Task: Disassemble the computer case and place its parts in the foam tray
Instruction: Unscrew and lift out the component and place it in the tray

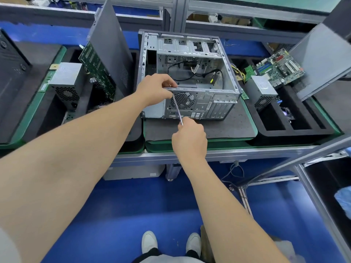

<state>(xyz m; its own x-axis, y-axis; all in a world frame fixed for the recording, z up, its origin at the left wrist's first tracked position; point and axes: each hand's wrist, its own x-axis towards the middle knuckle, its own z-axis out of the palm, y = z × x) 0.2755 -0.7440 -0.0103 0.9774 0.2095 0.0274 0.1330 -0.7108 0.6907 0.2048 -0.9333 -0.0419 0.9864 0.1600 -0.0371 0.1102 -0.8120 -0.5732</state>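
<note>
An open grey computer case (pixel 207 103) lies on its side on a dark mat (pixel 233 128), rear panel toward me, loose cables inside. My left hand (pixel 155 90) grips the top edge of the rear panel by the fan grille (pixel 183 100). My right hand (pixel 190 139) holds a screwdriver (pixel 177 111) whose shaft slants up-left; its tip is beside the fan grille, under my left fingers. A black foam tray (pixel 296 130) on the right holds a power supply (pixel 263 92), a motherboard (pixel 279 70) and a leaning side panel (pixel 321 61).
A second foam tray (pixel 62 103) at left carries another power supply (pixel 65 80), a circuit board (pixel 98 71) and an upright side panel (pixel 112 48). Another dark case (pixel 13 76) stands at the far left. The aluminium bench edge (pixel 209 152) runs in front; blue floor lies below.
</note>
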